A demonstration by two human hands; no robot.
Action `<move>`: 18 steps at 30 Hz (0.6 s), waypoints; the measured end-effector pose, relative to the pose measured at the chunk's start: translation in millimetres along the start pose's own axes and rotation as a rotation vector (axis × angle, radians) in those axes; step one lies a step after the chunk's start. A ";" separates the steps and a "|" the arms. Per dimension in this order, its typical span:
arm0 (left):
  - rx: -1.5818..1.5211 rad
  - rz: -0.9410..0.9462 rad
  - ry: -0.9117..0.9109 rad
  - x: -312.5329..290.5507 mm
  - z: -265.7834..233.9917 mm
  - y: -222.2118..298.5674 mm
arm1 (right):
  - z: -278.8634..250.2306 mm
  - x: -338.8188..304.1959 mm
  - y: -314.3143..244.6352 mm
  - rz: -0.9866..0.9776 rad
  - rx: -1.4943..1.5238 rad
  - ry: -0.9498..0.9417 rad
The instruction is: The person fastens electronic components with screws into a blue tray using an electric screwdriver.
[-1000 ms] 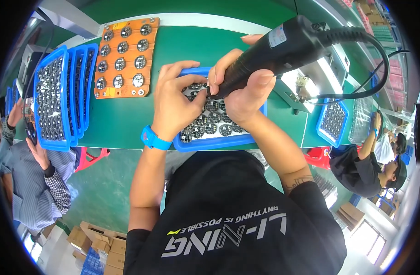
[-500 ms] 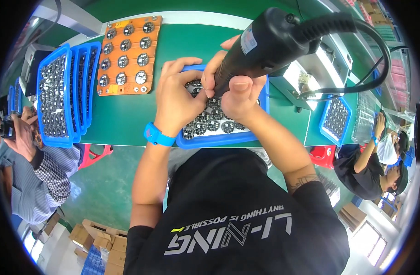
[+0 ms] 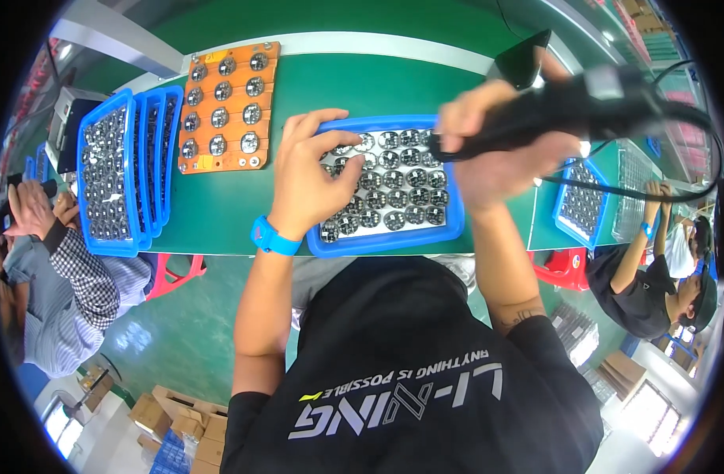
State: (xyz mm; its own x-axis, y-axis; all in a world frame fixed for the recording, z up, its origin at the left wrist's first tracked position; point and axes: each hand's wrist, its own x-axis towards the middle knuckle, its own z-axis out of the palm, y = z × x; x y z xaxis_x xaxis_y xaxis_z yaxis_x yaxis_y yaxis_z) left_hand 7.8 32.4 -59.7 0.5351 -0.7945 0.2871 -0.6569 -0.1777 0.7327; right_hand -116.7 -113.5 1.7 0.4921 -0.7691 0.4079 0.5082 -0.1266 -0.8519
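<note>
A blue tray stands on the green table in front of me, with rows of small round circuit boards on a white liner. My left hand hovers at the tray's left side, thumb and fingers apart around a few boards; nothing is seen held. My right hand, blurred by motion, is wrapped round a black corded electric screwdriver above the tray's right edge. The tool lies almost level, its narrow end toward the tray, its cord running off to the right.
An orange fixture plate with round boards lies at the back left. Blue trays of boards lean together farther left. Another blue tray and a clear plastic tray are on the right. Co-workers sit at both sides.
My right hand has swung the screwdriver right and away from the boards, tilting it from upright to nearly level. My left thumb and finger have parted from the pinch near its tip.
</note>
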 end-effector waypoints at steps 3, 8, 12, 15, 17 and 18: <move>-0.069 0.037 -0.040 -0.4 -4.1 -0.1 | -29.5 8.0 -27.2 -0.139 -0.103 0.167; 0.027 0.046 -0.122 0.5 -9.6 8.5 | -71.4 9.8 -46.3 -0.226 -0.276 0.275; 0.039 0.008 -0.123 1.8 -7.3 12.0 | -81.2 8.9 -47.2 -0.253 -0.346 0.299; 0.051 -0.011 -0.124 2.3 -6.6 11.7 | -82.9 9.7 -42.5 -0.265 -0.361 0.302; 0.066 0.002 -0.117 2.8 -5.9 11.6 | -83.9 10.1 -41.7 -0.268 -0.361 0.305; 0.066 0.000 -0.118 2.5 -5.8 11.5 | -84.7 10.3 -42.1 -0.268 -0.354 0.308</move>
State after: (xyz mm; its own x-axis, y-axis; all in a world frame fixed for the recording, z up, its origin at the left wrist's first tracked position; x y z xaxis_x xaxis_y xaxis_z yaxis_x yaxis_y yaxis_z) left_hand 4.7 31.7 -47.0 0.4715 -0.8567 0.2092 -0.6924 -0.2127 0.6895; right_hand -192.9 -169.2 13.9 0.1205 -0.8221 0.5564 0.2917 -0.5064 -0.8114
